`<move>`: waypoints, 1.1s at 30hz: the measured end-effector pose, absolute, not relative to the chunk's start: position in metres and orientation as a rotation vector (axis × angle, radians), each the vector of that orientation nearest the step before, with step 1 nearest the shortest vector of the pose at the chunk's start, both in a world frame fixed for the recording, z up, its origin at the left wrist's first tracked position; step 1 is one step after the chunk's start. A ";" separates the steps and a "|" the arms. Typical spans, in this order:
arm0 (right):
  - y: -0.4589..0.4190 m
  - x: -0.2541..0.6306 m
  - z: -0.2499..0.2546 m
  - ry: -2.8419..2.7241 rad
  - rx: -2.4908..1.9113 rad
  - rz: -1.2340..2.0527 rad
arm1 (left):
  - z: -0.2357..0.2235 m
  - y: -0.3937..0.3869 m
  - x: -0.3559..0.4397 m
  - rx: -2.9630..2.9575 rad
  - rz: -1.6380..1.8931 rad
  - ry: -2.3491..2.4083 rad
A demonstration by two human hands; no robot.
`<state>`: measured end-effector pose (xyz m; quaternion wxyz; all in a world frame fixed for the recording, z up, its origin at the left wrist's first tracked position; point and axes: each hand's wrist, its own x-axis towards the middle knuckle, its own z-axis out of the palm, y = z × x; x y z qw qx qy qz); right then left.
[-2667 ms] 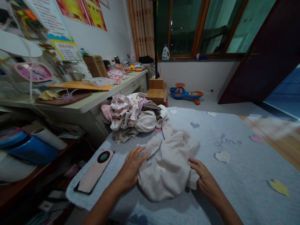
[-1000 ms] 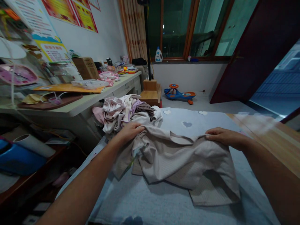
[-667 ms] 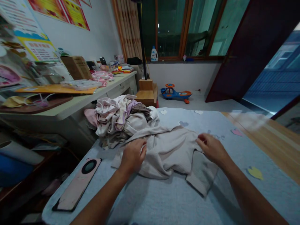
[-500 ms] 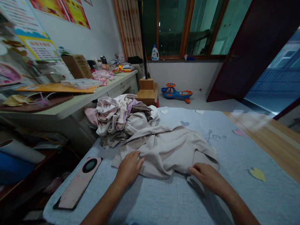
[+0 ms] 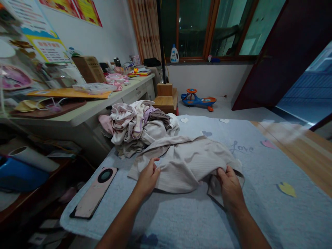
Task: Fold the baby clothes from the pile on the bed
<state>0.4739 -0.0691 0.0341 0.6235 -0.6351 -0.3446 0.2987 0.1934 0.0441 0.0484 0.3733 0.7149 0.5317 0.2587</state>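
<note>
A beige ribbed cloth garment (image 5: pixel 181 166) lies crumpled on the pale blue heart-patterned rug (image 5: pixel 261 214). My right hand (image 5: pixel 230 185) pinches its lower right corner, a dark-edged flap folded up between fingers and thumb. My left hand (image 5: pixel 148 178) sits at the garment's front edge, fingers spread and touching the cloth without gripping. Behind the garment rises a heap of pink, white and grey clothes (image 5: pixel 137 128), touching it. A pink phone (image 5: pixel 94 193) with a round black camera lies on the rug, left of my left hand.
A white desk (image 5: pixel 85 109) crowded with a box, papers and trays runs along the left. Shelves with a blue object sit below it. A wooden step (image 5: pixel 166 100) and a blue toy ride-on car (image 5: pixel 198 99) stand beyond the rug. A wooden floor strip lies to the right.
The garment has settled flat on the rug from being held up. My right hand has moved down and gathered its lower corner. My left hand has come toward me to the front edge.
</note>
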 end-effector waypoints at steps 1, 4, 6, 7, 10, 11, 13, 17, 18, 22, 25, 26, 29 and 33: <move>-0.072 0.477 0.040 -0.718 -1.403 0.697 | 0.054 0.039 0.192 1.714 0.732 1.290; -0.089 0.489 0.062 -0.550 -1.357 0.753 | 0.065 0.020 0.183 1.427 0.793 1.129; -0.107 0.501 0.071 -0.527 -1.487 0.792 | 0.068 0.006 0.172 1.411 0.669 1.084; -0.117 0.509 0.071 -0.552 -1.589 0.821 | 0.069 0.001 0.167 1.467 0.564 1.057; -0.144 0.535 0.055 -0.814 -1.951 0.835 | 0.069 -0.006 0.155 1.757 0.279 0.956; -0.151 0.543 0.046 -0.951 -2.071 0.770 | 0.070 -0.002 0.154 1.855 0.261 0.959; -0.157 0.553 0.029 -1.178 -2.253 0.469 | 0.072 0.013 0.157 2.042 0.363 1.052; -0.148 0.543 0.010 -1.409 -2.204 -0.221 | 0.069 0.065 0.177 2.425 0.687 1.379; -0.143 0.534 0.009 -1.438 -2.147 -0.290 | 0.065 0.078 0.183 2.483 0.707 1.503; -0.124 0.492 -0.004 -1.637 -1.924 -0.202 | 0.045 0.109 0.198 2.539 0.460 1.770; -0.118 0.473 -0.024 -1.748 -1.911 -0.188 | 0.039 0.113 0.196 2.555 0.261 1.648; -0.117 0.471 -0.030 -1.767 -1.924 -0.200 | 0.040 0.113 0.192 2.564 0.240 1.590; -0.120 0.471 -0.042 -1.792 -1.969 -0.219 | 0.049 0.115 0.174 2.569 0.246 1.528; -0.123 0.468 -0.043 -1.771 -2.015 -0.222 | 0.058 0.121 0.154 2.588 0.020 1.743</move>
